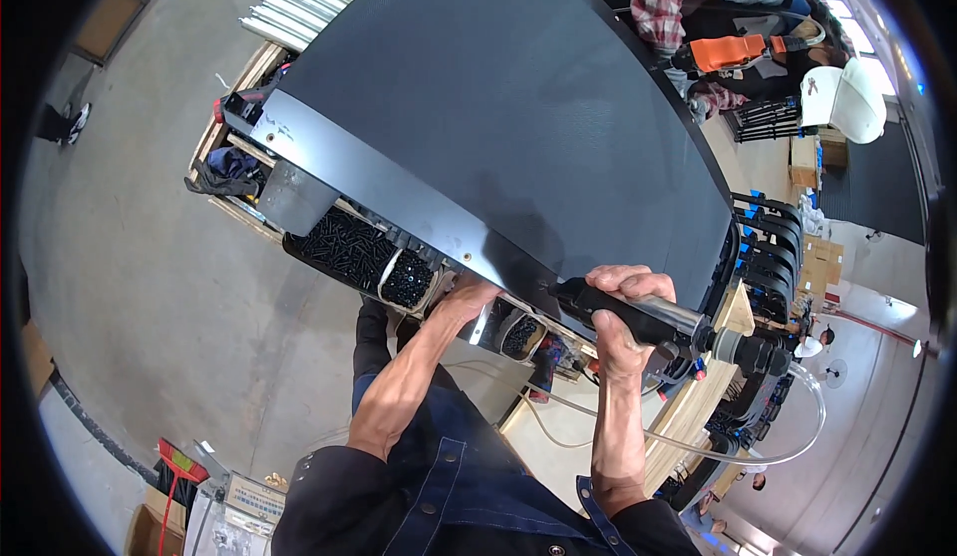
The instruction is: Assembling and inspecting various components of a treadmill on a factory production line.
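My right hand is wrapped round a black and silver air screwdriver, with a clear hose running off its back end. The tool's black nose points left at the metal edge rail of a large dark panel; whether its tip touches the rail I cannot make out. My left hand reaches to the underside of the same rail, left of the tool. Its fingers are hidden beneath the edge, so what they hold does not show.
Below the rail hang bins of black screws, small black round parts and other dark hardware. Silver bars lie stacked behind. At the far right a co-worker in a plaid sleeve is beside an orange power tool.
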The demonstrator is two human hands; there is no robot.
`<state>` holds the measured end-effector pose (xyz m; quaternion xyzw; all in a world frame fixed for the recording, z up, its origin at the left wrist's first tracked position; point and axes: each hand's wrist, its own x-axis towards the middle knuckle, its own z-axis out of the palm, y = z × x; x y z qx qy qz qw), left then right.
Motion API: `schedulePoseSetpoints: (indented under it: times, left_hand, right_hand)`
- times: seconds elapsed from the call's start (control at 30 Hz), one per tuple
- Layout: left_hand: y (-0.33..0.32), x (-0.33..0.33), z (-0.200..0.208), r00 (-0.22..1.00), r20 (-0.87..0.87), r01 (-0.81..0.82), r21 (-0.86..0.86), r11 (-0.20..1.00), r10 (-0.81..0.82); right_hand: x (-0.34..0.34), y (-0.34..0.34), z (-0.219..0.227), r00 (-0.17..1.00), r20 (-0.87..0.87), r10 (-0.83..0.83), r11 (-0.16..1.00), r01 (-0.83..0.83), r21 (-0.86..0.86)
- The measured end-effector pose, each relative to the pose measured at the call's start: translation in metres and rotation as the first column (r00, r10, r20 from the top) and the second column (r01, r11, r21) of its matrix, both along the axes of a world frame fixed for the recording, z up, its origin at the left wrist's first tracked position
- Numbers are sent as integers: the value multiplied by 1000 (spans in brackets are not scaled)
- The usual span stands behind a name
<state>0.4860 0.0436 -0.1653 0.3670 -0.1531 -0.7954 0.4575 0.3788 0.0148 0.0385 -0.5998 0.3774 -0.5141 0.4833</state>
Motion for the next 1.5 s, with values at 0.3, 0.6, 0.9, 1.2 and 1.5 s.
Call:
schedulePoseSetpoints:
  times: [0.3,0.6,0.9,1.2,1.5]
  left_hand:
    - [9,28,22,900,370,246,11,969,-233]
    - [79,49,-37,409,903,-12,-141,990,133]
    - [59,181,-88,-27,957,-37,-291,956,290]
    - [58,93,-1,783,608,268,-137,954,-133]
    - [68,8,51,827,314,466,83,881,-467]
  right_hand:
    - [4,8,17,987,-138,-87,985,106,136]
    - [52,28,17,856,-227,-465,878,478,4]
    - [55,22,21,887,-193,-420,907,402,-128]
    - [-11,27,71,771,186,-609,774,526,352]
    - [-177,178,62,484,208,-850,495,600,629]
